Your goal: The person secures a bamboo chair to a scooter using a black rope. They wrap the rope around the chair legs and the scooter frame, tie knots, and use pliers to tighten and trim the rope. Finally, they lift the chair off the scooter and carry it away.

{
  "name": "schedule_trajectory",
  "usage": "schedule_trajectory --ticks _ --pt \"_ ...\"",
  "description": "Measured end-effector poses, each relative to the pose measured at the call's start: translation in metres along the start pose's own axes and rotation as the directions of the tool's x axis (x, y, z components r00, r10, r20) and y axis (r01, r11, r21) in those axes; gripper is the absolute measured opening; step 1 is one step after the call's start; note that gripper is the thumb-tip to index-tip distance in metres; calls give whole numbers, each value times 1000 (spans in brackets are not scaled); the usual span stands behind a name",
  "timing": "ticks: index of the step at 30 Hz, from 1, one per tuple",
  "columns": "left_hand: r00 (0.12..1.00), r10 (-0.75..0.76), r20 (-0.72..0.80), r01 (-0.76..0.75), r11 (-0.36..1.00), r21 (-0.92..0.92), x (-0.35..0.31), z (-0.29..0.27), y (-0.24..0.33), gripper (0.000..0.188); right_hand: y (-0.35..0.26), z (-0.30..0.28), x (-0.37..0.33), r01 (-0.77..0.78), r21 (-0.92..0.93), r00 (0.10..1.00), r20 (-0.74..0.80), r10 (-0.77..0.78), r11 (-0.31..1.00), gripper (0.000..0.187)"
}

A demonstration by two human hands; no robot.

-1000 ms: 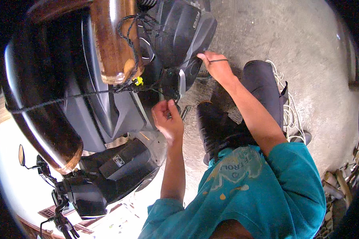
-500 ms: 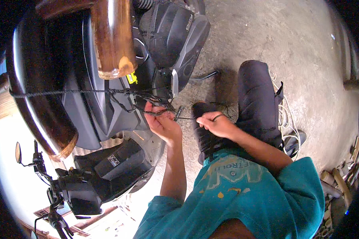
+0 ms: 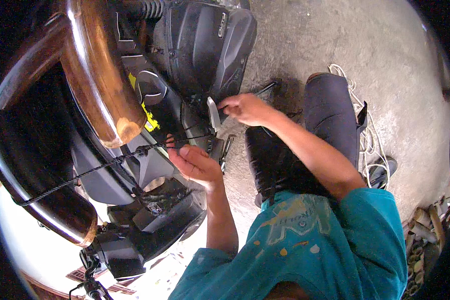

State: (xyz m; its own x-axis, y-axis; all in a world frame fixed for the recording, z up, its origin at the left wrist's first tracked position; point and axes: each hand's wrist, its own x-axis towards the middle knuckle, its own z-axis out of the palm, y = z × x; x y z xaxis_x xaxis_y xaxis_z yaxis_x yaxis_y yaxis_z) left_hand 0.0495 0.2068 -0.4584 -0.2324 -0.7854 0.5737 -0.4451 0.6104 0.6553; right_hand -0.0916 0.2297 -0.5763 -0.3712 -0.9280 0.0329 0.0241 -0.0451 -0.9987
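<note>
Half curled, the left hand [image 3: 197, 165] has its fingertips at a taut black rope [image 3: 105, 165]; whether they pinch it cannot be told. The right hand [image 3: 252, 109], fingers drawn together, reaches just beside a silver footrest [image 3: 214, 115], its hold unclear. The rope stretches from a glossy dark pole [image 3: 60, 217] across a black scooter [image 3: 195, 50]. White rope [image 3: 369, 137] lies on the concrete floor [image 3: 295, 45].

Grey, mottled, concrete-like floor [image 3: 305, 40], partly shadowed near the middle, bordered at lower right by a heap of short, pole-like pieces [image 3: 422, 231], the lower left being flooded with white light [image 3: 30, 245].
</note>
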Motion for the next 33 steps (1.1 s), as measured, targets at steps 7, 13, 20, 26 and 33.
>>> schedule_trajectory --ticks 7,13,20,26,33 --pt "984 -19 176 7 997 71 11 -8 22 38 56 47 39 37 479 950 256 -179 877 25" --pt "994 29 110 -47 985 168 11 3 17 37 35 20 66 42 180 839 528 -132 983 26" --pt "894 439 92 -440 818 372 34 5 -4 30 24 0 85 519 -71 743 531 -408 852 21" --pt "967 120 225 -225 817 531 29 -3 34 33 31 3 86 562 -95 740 502 -448 822 19" --pt "981 111 162 -176 864 472 31 -7 61 40 50 26 69 584 -90 771 374 -515 807 33"
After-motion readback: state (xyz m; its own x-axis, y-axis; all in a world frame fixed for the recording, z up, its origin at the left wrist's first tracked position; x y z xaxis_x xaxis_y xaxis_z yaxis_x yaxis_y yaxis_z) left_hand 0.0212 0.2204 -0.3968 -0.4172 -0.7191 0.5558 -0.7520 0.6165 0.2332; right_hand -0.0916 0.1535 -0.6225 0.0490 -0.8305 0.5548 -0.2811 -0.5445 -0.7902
